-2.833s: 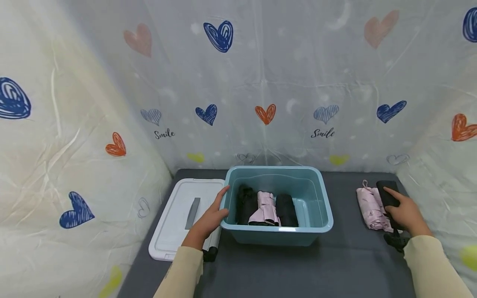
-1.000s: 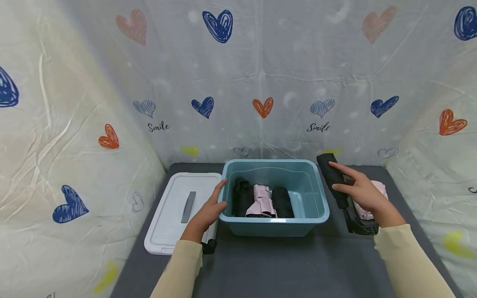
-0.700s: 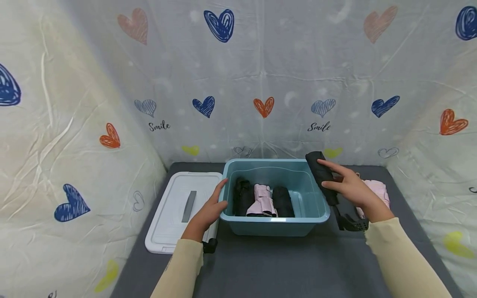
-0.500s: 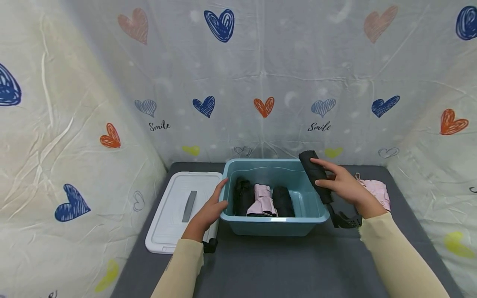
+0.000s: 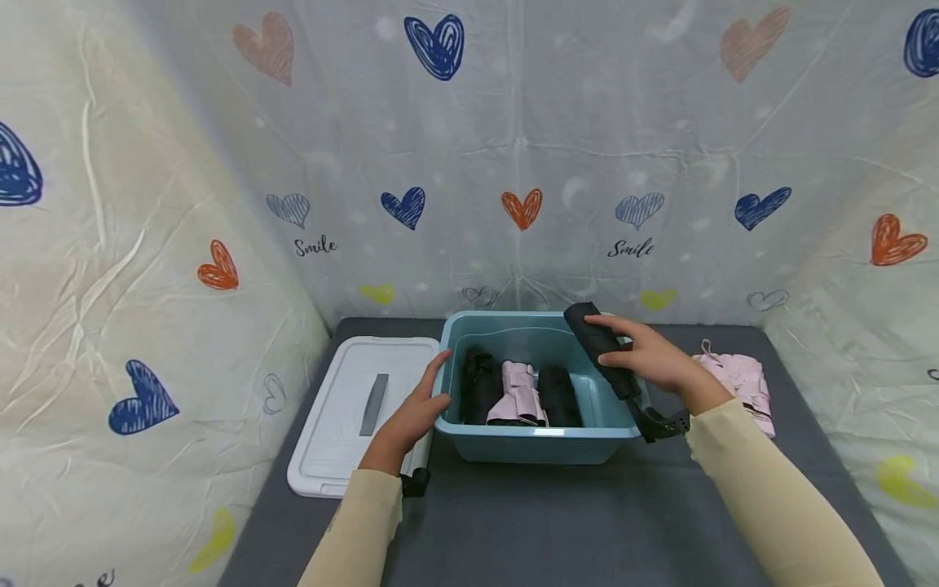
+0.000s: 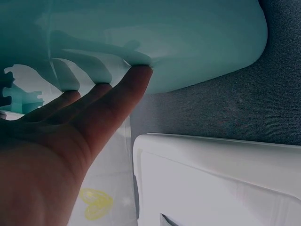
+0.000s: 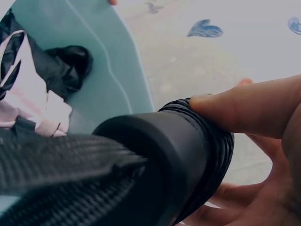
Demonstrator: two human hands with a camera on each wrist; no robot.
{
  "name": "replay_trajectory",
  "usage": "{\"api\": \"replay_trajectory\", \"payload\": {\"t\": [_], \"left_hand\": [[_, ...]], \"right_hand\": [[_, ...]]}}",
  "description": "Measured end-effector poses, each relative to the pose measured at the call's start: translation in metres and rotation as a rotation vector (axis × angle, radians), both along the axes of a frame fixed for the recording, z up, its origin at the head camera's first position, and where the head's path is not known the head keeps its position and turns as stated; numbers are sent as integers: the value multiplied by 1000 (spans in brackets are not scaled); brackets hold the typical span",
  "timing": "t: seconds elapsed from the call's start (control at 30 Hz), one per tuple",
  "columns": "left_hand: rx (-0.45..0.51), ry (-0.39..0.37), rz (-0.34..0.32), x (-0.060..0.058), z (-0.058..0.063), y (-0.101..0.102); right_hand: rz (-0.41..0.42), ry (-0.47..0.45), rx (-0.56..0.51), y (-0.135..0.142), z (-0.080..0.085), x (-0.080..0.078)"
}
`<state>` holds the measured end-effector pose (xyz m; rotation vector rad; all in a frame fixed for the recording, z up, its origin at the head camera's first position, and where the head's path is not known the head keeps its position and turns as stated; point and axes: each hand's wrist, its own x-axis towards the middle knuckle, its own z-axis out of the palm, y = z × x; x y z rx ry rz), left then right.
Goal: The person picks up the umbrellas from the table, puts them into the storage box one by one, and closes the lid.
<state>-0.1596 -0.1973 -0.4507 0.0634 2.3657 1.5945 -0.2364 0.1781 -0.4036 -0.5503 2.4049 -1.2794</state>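
Observation:
My right hand (image 5: 649,355) grips a folded black umbrella (image 5: 601,350) between thumb and fingers, tilted over the right rim of the blue-green plastic bin (image 5: 539,446). In the right wrist view, the umbrella's handle end (image 7: 155,155) and woven wrist strap (image 7: 70,162) face the camera. Inside the bin lie a black rolled bundle (image 5: 479,391), a folded pink umbrella (image 5: 519,391) and a black folded umbrella (image 5: 559,397), side by side. My left hand (image 5: 411,416) rests against the bin's left side, its fingertips (image 6: 141,70) touching the outer wall, fingers extended.
A white lid (image 5: 333,440) with a grey handle (image 5: 374,405) lies left of the bin. Folded pink umbrellas (image 5: 737,379) lie on the dark grey table (image 5: 543,522) at the right. A heart-printed curtain (image 5: 469,147) hangs behind and at both sides.
My right hand has taken the black umbrella from beside the pink ones at the right and carried it left to above the bin's right side. My left hand stays at the bin.

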Motion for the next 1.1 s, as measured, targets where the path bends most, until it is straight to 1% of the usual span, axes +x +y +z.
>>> {"api": "replay_trajectory", "payload": {"t": [0.13,0.23,0.3,0.43,0.53,0.63,0.77,0.87,0.97,1.1], "left_hand": [[6,4,12,-7,-15,-4],[9,15,27,-12,-28,-7],[4,29,35,-13,-32,-8],[-1,38,40,-14,-35,-8],[3,24,37,-14,-34,-8],[10,6,30,-12,-28,-7],[8,2,11,-4,-11,-3],[3,4,-2,2,0,0],[5,7,0,4,2,1],[12,12,7,4,2,1]], "right_hand": [[27,-16,76,-6,0,-6],[40,-42,107,-12,1,-12],[49,-55,127,-15,1,-16],[83,-75,180,-22,-2,-23],[115,-97,215,-26,-5,-27],[135,-124,242,-30,-8,-30],[140,-162,278,-33,-13,-33],[143,-174,315,-35,-14,-34],[158,-155,373,-37,-16,-35],[178,-132,452,-40,-19,-37]]}}
